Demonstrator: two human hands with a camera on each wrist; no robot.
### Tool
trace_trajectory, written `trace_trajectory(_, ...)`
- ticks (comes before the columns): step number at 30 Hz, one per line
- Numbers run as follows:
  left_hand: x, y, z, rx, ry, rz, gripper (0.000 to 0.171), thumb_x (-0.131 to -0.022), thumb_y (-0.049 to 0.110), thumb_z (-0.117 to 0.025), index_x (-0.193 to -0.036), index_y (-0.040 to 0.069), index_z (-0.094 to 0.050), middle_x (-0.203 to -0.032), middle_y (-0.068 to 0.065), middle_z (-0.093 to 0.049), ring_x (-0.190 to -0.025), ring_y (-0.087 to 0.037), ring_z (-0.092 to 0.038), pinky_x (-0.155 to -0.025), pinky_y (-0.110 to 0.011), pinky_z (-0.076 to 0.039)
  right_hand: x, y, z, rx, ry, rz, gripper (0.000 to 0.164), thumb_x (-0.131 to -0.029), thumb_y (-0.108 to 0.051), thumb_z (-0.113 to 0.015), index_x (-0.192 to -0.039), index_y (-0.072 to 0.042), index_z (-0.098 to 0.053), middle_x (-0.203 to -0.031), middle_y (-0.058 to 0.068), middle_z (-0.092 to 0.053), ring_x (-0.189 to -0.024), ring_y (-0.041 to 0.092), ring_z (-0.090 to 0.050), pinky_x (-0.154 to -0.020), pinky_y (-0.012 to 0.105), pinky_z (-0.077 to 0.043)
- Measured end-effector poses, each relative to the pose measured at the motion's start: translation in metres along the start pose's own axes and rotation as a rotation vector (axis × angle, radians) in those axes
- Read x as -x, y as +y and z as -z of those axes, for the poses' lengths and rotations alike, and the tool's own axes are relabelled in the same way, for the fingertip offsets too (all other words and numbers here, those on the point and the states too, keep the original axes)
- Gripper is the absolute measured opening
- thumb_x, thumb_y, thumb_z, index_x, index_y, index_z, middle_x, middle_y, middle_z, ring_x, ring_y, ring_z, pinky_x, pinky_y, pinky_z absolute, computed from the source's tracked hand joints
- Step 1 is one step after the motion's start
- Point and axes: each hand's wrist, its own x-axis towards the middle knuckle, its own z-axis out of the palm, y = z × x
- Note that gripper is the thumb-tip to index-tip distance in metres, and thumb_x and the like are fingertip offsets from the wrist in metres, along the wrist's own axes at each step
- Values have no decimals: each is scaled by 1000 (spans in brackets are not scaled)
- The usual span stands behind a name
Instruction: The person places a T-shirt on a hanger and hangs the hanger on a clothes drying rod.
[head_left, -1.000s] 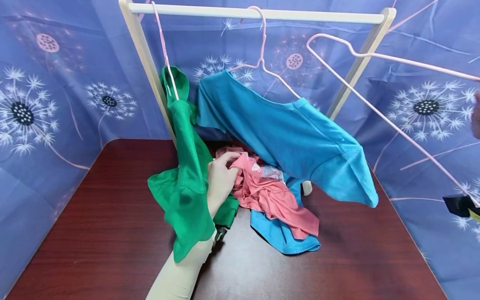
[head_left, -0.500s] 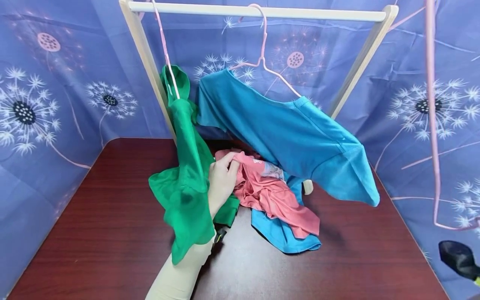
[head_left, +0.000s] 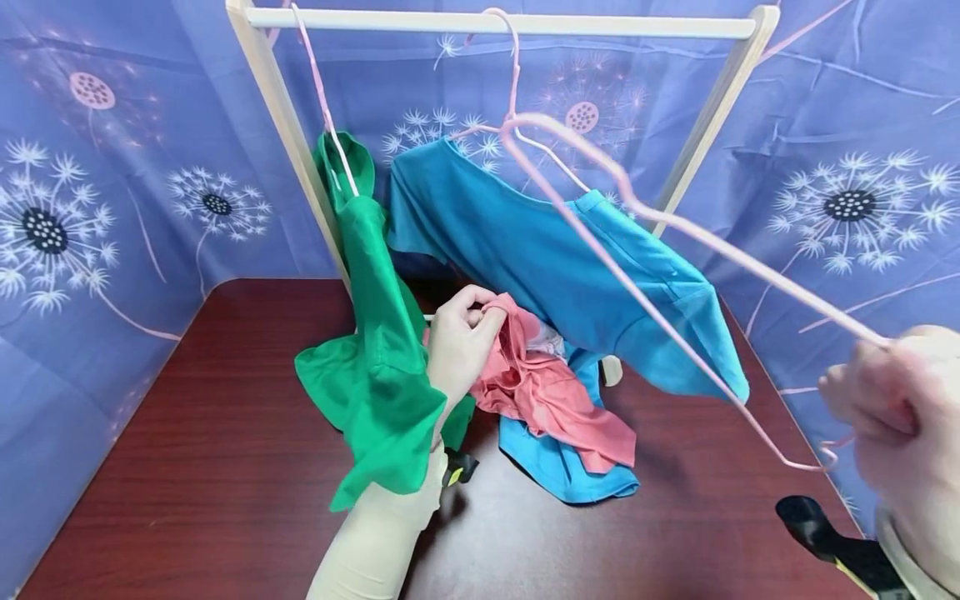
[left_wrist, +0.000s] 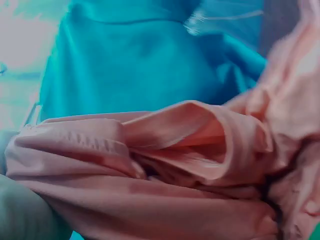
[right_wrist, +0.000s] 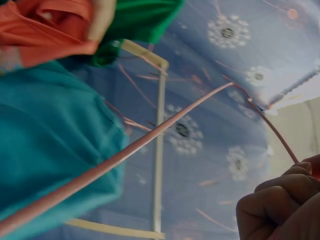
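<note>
My left hand [head_left: 459, 337] pinches the upper edge of a salmon-pink shirt [head_left: 555, 408], whose opening gapes in the left wrist view, with the pink cloth [left_wrist: 175, 210] bunched in folds. The rest of that shirt lies crumpled on the table. At the right, my right hand [head_left: 911, 417] grips a pink wire hanger [head_left: 720, 242] near its hook end, fingers curled round the wire. The hanger's far corner points left, in front of a hanging blue shirt [head_left: 510, 225]. In the right wrist view the hanger wire [right_wrist: 165, 125] crosses the frame and the hand [right_wrist: 280, 200] shows at lower right.
A wooden rack with a white rail [head_left: 622, 25] stands at the back. A green garment [head_left: 375, 333] hangs from its left end on a pink hanger [head_left: 317, 79], draping over my left forearm. Blue cloth [head_left: 570, 471] lies under the pink shirt on the dark table [head_left: 187, 467].
My right hand has come into view from the right, and its hanger has swung round and moved left toward the pink shirt. My left hand has lifted the pink edge slightly, moving right.
</note>
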Motion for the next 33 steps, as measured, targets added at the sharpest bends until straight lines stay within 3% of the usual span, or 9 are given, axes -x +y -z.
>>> trace_trajectory(1,0,3,2,23,-8,18,9,-92,13,-61,-92,7,-68,-49,1,-38,-40,-14,-34,-40,-26,-25,1,0,-11,126,104,-30,31,-80,26,-20,-59,4,-27,-56,2,-24,-46,8,-23,-45,17,-17)
trace_trajectory(2,0,7,4,41,-14,30,9,-91,12,-63,-92,6,-70,-50,0,-40,-41,-13,-36,-40,-26,-26,1,0,-16,276,157,-62,38,-93,18,-22,-59,5,-31,-56,3,-27,-46,9,-23,-43,18,-16)
trace_trajectory(3,-1,10,7,53,-22,36,10,-91,11,-63,-93,5,-71,-51,0,-42,-43,-13,-38,-41,-25,-28,1,1,-21,410,193,-103,38,-96,15,-26,-61,6,-36,-57,3,-28,-48,10,-24,-42,19,-16)
trace_trajectory(7,-5,18,23,89,-43,44,15,-91,7,-63,-98,0,-74,-61,-4,-58,-55,-11,-51,-52,-24,-39,-6,8,-39,998,159,-212,40,-97,9,-46,-59,-3,-46,-57,0,-36,-51,9,-29,-42,21,-17)
trace_trajectory(11,-10,22,36,81,-34,1,18,-94,5,-61,-103,-3,-74,-80,-12,-71,-69,-14,-63,-63,-24,-48,-13,14,-45,1309,46,-323,45,-98,0,-53,-58,-16,-43,-53,-7,-31,-45,6,-26,-40,21,-17)
trace_trajectory(16,-14,29,48,73,-30,-38,19,-94,5,-60,-105,-5,-73,-88,-16,-72,-81,-29,-68,-67,-25,-52,-17,15,-40,1407,-59,-379,47,-98,-3,-54,-58,-21,-38,-55,-8,-27,-42,5,-25,-39,21,-19)
trace_trajectory(20,-15,36,55,49,-43,-10,20,-94,9,-60,-104,0,-75,-87,-12,-73,-81,-28,-67,-67,-27,-52,-20,14,-35,1437,-141,-341,49,-97,0,-55,-58,-21,-34,-56,-9,-27,-42,3,-26,-40,20,-20)
trace_trajectory(28,-18,58,51,-73,-154,-16,16,-94,16,-65,-105,12,-76,-62,-10,-56,-56,-25,-49,-51,-30,-37,-32,17,-35,1500,-236,-325,50,-93,-1,-61,-57,-22,-33,-54,-7,-24,-44,7,-18,-42,20,-14)
trace_trajectory(33,-22,78,45,-142,-244,-11,14,-91,19,-69,-104,18,-74,-59,-9,-49,-50,-25,-43,-46,-32,-32,-51,20,-42,1524,-413,-246,51,-88,3,-64,-58,-26,-34,-52,-12,-24,-48,-1,-20,-44,17,-17)
